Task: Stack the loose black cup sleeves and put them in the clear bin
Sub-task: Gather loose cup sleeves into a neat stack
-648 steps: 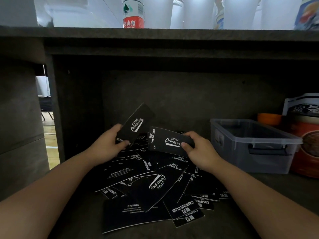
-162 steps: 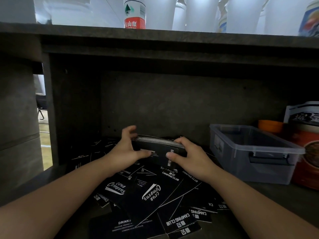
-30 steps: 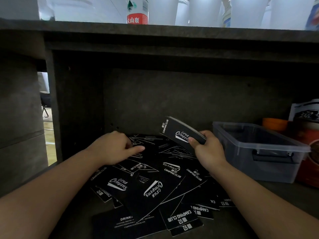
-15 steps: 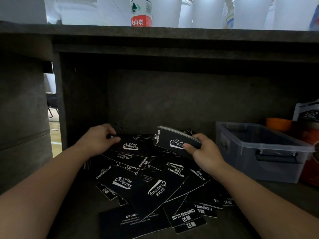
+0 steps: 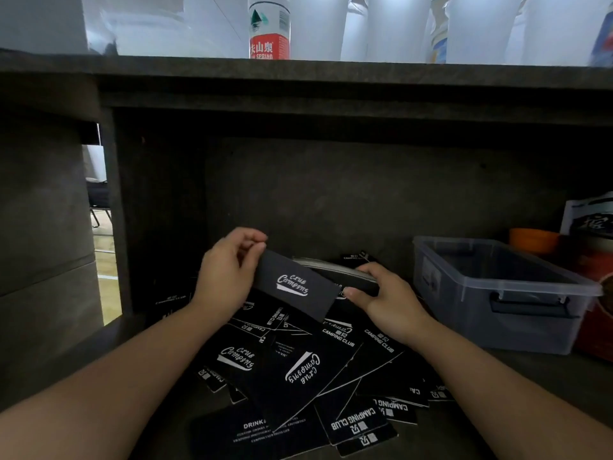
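Several loose black cup sleeves point(image 5: 292, 370) with white lettering lie scattered on the dark shelf floor. My left hand point(image 5: 229, 270) pinches one black sleeve point(image 5: 295, 287) by its left end and holds it up over the pile. My right hand point(image 5: 384, 300) grips a thin stack of sleeves point(image 5: 338, 273) just behind that sleeve, so the single sleeve covers part of the stack. The clear bin point(image 5: 497, 293) stands to the right of my right hand with nothing visible inside it.
A dark shelf board point(image 5: 298, 78) overhangs the space, with a water bottle point(image 5: 269, 28) and white cups on top. An orange bowl point(image 5: 532, 240) and a red container point(image 5: 597, 300) sit behind and right of the bin. A side panel point(image 5: 112, 210) closes the left.
My left hand has lifted one sleeve off the back left of the pile and brought it rightward in front of the stack, which my right hand still grips.
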Available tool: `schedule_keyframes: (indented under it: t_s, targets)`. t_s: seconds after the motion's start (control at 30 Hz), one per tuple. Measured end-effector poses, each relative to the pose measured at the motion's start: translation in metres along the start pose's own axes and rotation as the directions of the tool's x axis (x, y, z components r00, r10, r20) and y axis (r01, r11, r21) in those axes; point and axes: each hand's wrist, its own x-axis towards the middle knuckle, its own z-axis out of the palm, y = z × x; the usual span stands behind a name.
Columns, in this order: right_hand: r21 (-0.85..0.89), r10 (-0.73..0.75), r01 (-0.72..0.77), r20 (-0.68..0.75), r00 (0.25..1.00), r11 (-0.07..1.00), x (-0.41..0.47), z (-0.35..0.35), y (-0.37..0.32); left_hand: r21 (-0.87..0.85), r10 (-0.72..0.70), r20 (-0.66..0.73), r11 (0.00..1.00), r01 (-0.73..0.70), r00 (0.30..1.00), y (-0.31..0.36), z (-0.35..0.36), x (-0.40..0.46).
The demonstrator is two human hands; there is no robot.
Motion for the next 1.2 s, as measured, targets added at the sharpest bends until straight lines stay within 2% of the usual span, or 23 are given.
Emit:
schedule_keyframes:
  t_s: [0.13,0.2,0.27,0.37,0.47,0.57,0.63,0.7,0.8,0.9,0.97,1.07,1.13,1.2]
  targets:
    - [0.012,-0.008,0.007,0.025,1.0,1.0,0.0,-0.005,0.0,-0.157,-0.03,-0.06,0.987,0.02,0.998,0.014,0.003,-0.006]
    - [0.036,-0.004,0.003,0.039,0.999,0.999,-0.001,-0.006,-0.001,-0.171,-0.014,-0.027,0.985,0.009,1.0,0.015,0.003,-0.009]
    - [0.047,-0.006,0.003,0.048,0.999,0.999,-0.001,-0.006,0.0,-0.139,0.026,0.062,0.99,-0.018,0.998,0.013,0.005,-0.011]
    - [0.021,-0.005,0.004,0.047,0.999,1.0,0.0,-0.005,0.0,-0.029,0.057,0.18,0.998,-0.053,0.982,0.006,0.008,-0.012]
    - [0.03,-0.035,0.035,0.004,0.999,0.999,0.0,-0.003,0.002,0.144,0.077,0.192,0.984,-0.106,0.978,-0.005,0.009,-0.01]
    - [0.02,-0.072,0.073,-0.043,0.997,0.997,-0.001,-0.001,0.002,0.298,0.015,0.148,0.953,-0.059,0.989,-0.015,0.002,-0.004]
    - [0.006,-0.088,0.089,-0.055,0.995,0.996,-0.001,-0.001,0.002,0.46,-0.044,0.232,0.885,-0.07,0.972,-0.023,-0.009,0.001]
    - [0.017,-0.082,0.082,-0.034,0.996,0.996,0.0,-0.002,0.002,0.573,-0.177,0.399,0.814,-0.094,0.9,-0.029,-0.024,0.006]
    - [0.018,-0.051,0.05,0.033,0.998,0.999,0.0,-0.004,0.002,0.568,-0.416,0.581,0.823,0.018,0.7,-0.032,-0.049,0.01]
    - [-0.018,-0.03,0.031,0.075,0.997,0.999,0.001,-0.005,0.001,0.536,-0.483,0.689,0.842,0.069,0.54,-0.039,-0.07,0.01]
    - [-0.032,-0.027,0.03,0.085,0.996,0.999,0.001,-0.005,0.001,0.541,-0.501,0.71,0.838,0.073,0.494,-0.041,-0.076,0.01]
    - [-0.053,-0.032,0.036,0.064,0.997,0.998,0.0,-0.005,0.001,0.54,-0.521,0.674,0.831,0.131,0.524,-0.044,-0.077,0.012]
    - [-0.061,-0.034,0.038,0.051,0.998,0.997,0.0,-0.004,0.001,0.541,-0.485,0.647,0.836,0.095,0.588,-0.044,-0.076,0.014]
    - [-0.06,-0.031,0.034,0.049,0.998,0.998,0.0,-0.004,0.0,0.578,-0.43,0.584,0.816,0.02,0.688,-0.045,-0.073,0.014]
